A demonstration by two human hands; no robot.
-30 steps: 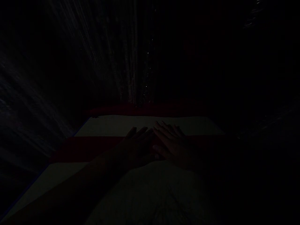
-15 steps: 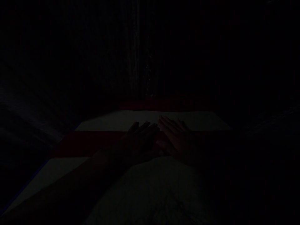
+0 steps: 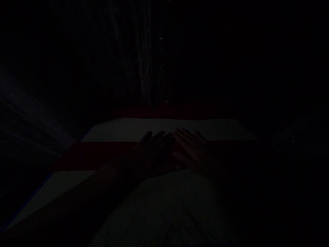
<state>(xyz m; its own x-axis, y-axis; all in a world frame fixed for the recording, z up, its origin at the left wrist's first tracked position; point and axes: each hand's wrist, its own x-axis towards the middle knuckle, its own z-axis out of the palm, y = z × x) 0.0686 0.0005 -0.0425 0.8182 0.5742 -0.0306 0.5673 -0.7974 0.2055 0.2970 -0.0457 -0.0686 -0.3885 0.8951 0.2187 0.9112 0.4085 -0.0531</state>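
Observation:
The picture is very dark. My left hand (image 3: 153,152) lies flat, palm down, on a surface with red and pale stripes (image 3: 113,130). Beside it my right hand (image 3: 194,151) rests flat too, its fingers stretched out and angled toward the left one. The fingertips of both hands nearly meet over the pale stripe; whether they touch I cannot tell. Between the two thumbs a patch of the red stripe (image 3: 102,154) shows. Nothing is visible in either hand.
A blue edge (image 3: 28,202) runs along the left side of the striped surface. Behind it, faint vertical streaks (image 3: 145,68) with small glints show in the dark. Greyish folds (image 3: 33,113) appear at the left. The right side is too dark to make out.
The view has shifted very slightly, so the stripes sit a little higher. Both hands keep the same place and pose on the surface.

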